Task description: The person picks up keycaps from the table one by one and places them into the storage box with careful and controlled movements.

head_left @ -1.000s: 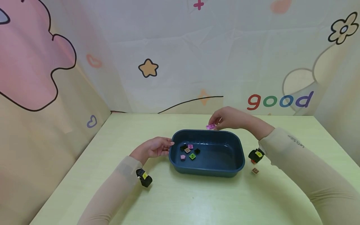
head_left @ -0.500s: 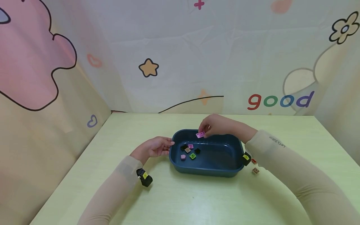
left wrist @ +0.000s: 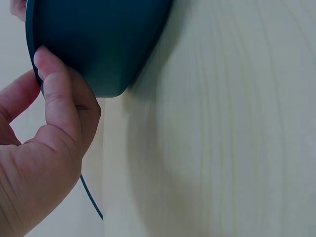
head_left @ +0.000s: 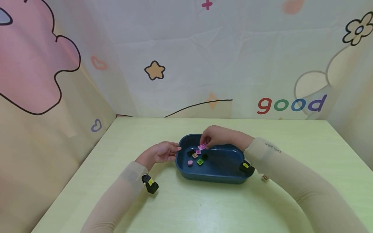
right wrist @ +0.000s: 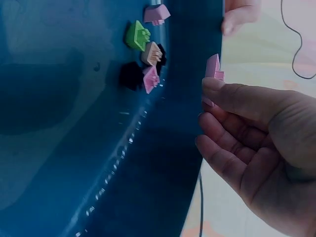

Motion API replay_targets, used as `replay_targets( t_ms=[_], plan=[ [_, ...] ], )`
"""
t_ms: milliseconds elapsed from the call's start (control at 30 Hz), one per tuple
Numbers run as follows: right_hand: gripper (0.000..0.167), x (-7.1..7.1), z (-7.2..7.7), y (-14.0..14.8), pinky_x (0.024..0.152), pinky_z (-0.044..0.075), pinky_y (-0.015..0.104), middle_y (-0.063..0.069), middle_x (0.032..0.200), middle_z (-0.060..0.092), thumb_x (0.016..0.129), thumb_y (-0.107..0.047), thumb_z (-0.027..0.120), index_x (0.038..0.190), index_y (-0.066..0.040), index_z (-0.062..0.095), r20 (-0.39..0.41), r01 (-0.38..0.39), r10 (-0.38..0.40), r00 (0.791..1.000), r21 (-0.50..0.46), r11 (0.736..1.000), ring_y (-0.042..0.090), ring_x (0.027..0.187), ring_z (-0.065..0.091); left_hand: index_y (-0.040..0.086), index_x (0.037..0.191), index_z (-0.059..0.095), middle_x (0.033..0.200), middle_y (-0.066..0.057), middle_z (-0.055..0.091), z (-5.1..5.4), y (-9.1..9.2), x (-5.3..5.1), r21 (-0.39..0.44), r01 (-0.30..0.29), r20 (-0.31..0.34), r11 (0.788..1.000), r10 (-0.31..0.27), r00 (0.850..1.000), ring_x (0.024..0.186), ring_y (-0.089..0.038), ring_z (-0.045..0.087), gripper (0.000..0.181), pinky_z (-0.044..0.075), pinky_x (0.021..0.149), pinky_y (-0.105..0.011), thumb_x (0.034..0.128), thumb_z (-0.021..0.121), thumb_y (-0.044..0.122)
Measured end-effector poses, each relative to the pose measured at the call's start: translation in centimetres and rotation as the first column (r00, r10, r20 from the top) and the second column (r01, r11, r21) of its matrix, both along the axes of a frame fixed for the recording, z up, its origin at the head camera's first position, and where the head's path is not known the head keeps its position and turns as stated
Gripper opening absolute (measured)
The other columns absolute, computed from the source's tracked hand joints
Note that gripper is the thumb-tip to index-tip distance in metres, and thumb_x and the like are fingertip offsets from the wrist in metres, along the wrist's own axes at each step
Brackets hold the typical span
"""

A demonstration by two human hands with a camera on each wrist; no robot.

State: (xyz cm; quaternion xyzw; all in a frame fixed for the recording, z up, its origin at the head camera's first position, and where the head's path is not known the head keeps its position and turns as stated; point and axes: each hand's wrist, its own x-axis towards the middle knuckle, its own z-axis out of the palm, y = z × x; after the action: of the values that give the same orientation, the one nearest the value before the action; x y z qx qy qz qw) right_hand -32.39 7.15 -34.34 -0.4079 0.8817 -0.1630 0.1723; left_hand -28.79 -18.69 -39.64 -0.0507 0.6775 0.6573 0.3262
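Head view: our pink piece [head_left: 202, 147] has entered the tub [head_left: 215, 178] at eleven o'clock, right fingers [head_left: 204, 136] still pinching, left fingers [left wrist: 59, 101] gripping the rim [left wrist: 30, 29]

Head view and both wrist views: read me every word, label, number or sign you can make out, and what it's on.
"good": on the backdrop, in coloured letters.
"+": a pink plus sign, also on the backdrop, near the top.
"Lets", then a word starting with "S", too small to read surely: on the right sleeve.
Yellow patches on the black wrist devices: any print too small to read.
Blue bin: none visible.
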Motion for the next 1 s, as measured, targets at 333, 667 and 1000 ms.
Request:
replay_targets(
  t_ms=[333, 667, 1000],
  plan=[
    [0.017, -0.2, -1.6, -1.2, 0.088, 0.06, 0.029, 0.009, 0.106, 0.075, 0.093, -0.006, 0.073, 0.109, -0.005, 0.076, 0.025, 0.011, -0.012, 1.0, 0.042, 0.999, 0.014, 0.087, 0.062, 0.003, 0.123, 0.053, 0.078, 0.002, 0.063, -0.1, 0.0, 0.0, -0.009, -0.001, 0.002, 1.0, 0.001, 1.0, 0.064, -0.006, 0.059, 0.018, 0.057, 0.061, -0.014, 0.1073, 0.046, 0.007],
    [0.019, -0.3, -2.2, -1.8, 0.085, 0.06, 0.028, 0.011, 0.106, 0.076, 0.093, -0.006, 0.073, 0.111, -0.004, 0.076, 0.033, -0.018, 0.016, 0.999, 0.069, 0.997, 0.013, 0.086, 0.063, 0.005, 0.117, 0.054, 0.078, 0.003, 0.063, -0.1, 0.0, 0.0, -0.006, 0.009, -0.014, 1.0, -0.009, 1.0, 0.065, -0.005, 0.059, 0.013, 0.056, 0.06, -0.014, 0.1074, 0.045, 0.007],
    [0.019, -0.4, -3.0, -2.0, 0.084, 0.06, 0.027, 0.01, 0.105, 0.076, 0.092, -0.007, 0.074, 0.11, -0.004, 0.076, 0.043, -0.044, 0.041, 0.998, 0.071, 0.997, 0.012, 0.084, 0.064, 0.004, 0.119, 0.054, 0.078, 0.003, 0.064, -0.1, 0.0, 0.1, -0.006, 0.009, -0.017, 1.0, -0.009, 1.0, 0.065, -0.005, 0.059, 0.015, 0.056, 0.061, -0.013, 0.1076, 0.045, 0.008]
  ],
)
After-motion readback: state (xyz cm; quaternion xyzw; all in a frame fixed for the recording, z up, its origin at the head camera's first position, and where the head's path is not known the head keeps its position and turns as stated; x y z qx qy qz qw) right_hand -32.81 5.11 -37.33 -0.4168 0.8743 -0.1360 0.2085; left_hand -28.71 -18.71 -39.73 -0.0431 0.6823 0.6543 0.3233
